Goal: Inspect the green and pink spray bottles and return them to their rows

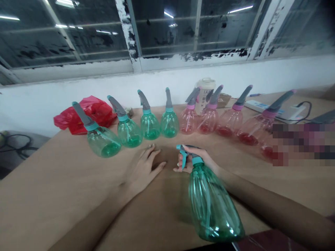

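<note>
My right hand is closed round the neck and trigger head of a green spray bottle. The bottle is tilted, its base pointing back towards me over the table's near edge. My left hand lies flat and open on the wooden table, fingers stretched forward, a short way left of the bottle's nozzle. It holds nothing. Beyond both hands stands a curved row of spray bottles: several green ones on the left and several pink ones on the right.
A crumpled red plastic bag lies at the table's back left. A white cup stands behind the pink bottles. A white power strip with a black cable sits at the back right. A white wall and windows rise behind.
</note>
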The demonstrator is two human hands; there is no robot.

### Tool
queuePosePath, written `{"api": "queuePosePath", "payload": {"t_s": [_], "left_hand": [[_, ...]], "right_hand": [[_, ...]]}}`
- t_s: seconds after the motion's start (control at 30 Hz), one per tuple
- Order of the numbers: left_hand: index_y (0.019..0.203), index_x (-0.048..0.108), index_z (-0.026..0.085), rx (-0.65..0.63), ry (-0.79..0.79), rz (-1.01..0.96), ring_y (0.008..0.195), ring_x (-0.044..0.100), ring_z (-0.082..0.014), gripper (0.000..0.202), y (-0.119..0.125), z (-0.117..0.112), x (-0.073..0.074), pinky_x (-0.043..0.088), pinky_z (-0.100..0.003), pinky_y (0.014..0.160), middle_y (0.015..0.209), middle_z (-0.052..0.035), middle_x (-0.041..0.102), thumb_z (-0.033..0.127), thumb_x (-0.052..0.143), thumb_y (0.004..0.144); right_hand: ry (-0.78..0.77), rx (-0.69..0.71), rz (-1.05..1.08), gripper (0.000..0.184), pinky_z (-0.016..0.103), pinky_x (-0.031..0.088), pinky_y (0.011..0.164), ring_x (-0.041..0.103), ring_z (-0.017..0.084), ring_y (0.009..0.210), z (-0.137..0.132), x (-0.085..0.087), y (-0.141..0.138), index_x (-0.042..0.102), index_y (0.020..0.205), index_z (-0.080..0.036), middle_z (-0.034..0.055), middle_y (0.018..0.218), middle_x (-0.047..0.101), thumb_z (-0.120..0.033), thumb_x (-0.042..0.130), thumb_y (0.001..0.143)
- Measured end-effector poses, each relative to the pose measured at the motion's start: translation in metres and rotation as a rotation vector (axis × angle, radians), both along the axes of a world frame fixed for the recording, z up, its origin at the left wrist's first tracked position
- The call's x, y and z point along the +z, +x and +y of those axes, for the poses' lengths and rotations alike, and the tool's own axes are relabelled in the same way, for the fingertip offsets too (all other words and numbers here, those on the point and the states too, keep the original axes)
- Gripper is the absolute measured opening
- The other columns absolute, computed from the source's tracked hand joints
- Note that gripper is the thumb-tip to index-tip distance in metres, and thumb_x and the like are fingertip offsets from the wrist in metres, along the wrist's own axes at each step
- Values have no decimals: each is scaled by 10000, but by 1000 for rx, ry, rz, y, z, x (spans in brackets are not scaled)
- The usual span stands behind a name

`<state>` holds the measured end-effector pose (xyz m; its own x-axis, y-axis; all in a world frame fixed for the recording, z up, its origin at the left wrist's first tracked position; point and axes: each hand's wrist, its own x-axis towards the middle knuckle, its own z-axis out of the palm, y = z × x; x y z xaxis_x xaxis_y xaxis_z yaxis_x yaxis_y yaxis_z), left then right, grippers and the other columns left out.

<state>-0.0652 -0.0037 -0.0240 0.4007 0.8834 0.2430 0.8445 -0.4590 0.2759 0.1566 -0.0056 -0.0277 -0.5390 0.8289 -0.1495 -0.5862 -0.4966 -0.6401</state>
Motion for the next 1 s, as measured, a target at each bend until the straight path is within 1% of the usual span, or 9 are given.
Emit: {"api": "queuePosePath", "payload": {"t_s": [0.1, 0.23, 0.33, 0.47, 0.63, 0.73, 0.83, 0.93, 1.0], "left_hand": [[1243, 503, 189, 7, -11, 0, 1305, 377, -275, 475, 0, 0, -1, 299, -453, 1079, 1417, -103, 425, 507, 438, 896], [1260, 487, 170, 14, -28, 11, 1305, 378, -267, 493, 0, 0, 0, 302, -445, 1079, 1416, -116, 424, 504, 426, 903], [1262, 482, 176, 8, -30, 4, 1309, 373, -266, 487, 0, 0, 1, 310, -451, 1074, 1413, -112, 429, 498, 437, 899], [1256, 486, 183, -8, -19, 23, 1313, 369, -258, 477, 0, 0, 2, 297, -440, 1085, 1410, -100, 434, 498, 436, 901], [1253, 501, 179, -8, -33, 39, 1316, 366, -279, 477, 1, -1, 4, 296, -456, 1086, 1420, -107, 423, 486, 460, 891], [1260, 506, 166, -17, -27, 52, 1312, 368, -284, 482, 1, -1, 3, 298, -458, 1085, 1426, -118, 414, 480, 456, 898], [1275, 499, 174, -24, 16, 81, 1315, 365, -277, 502, -1, 0, 0, 299, -451, 1086, 1438, -116, 396, 502, 450, 899], [1311, 475, 165, -47, 40, 136, 1343, 320, -283, 568, -2, -1, -2, 294, -451, 1089, 1458, -130, 365, 545, 444, 891], [1333, 458, 156, -57, 37, 168, 1356, 296, -291, 616, -2, -2, -3, 292, -457, 1088, 1467, -139, 350, 577, 429, 885]], "right_hand": [[42, 4, -29, 236, 417, 503, 830, 600, 125, 547, -1, 0, 1, 620, 725, -157, -10, 625, 617, -370, 602, 823], [22, 29, 33, 249, 416, 489, 863, 650, 163, 710, 0, 0, 1, 638, 816, -162, 13, 710, 648, -405, 585, 834], [-17, 79, 38, 398, 420, 473, 898, 661, 208, 826, 2, 2, -1, 648, 847, -132, 66, 733, 665, -507, 514, 853], [-54, 63, 41, 465, 437, 460, 920, 659, 229, 893, 4, 3, -1, 647, 853, -130, 94, 771, 679, -560, 470, 857], [-69, 88, 48, 475, 451, 456, 928, 656, 237, 920, 3, 2, -2, 647, 828, -143, 91, 743, 684, -565, 432, 873], [-79, 81, 52, 476, 431, 458, 927, 660, 232, 912, 2, 3, -3, 650, 839, -132, 94, 750, 684, -552, 430, 879], [-91, 68, 49, 464, 415, 472, 904, 666, 223, 869, 1, 5, -4, 648, 854, -114, 99, 749, 680, -526, 438, 888], [-91, 55, 46, 432, 394, 501, 841, 666, 207, 795, 0, 6, -4, 646, 854, -113, 82, 721, 669, -504, 467, 883], [-67, 7, 34, 343, 362, 521, 765, 658, 184, 729, 0, 4, -3, 645, 842, -127, 53, 709, 658, -447, 526, 866]]}}
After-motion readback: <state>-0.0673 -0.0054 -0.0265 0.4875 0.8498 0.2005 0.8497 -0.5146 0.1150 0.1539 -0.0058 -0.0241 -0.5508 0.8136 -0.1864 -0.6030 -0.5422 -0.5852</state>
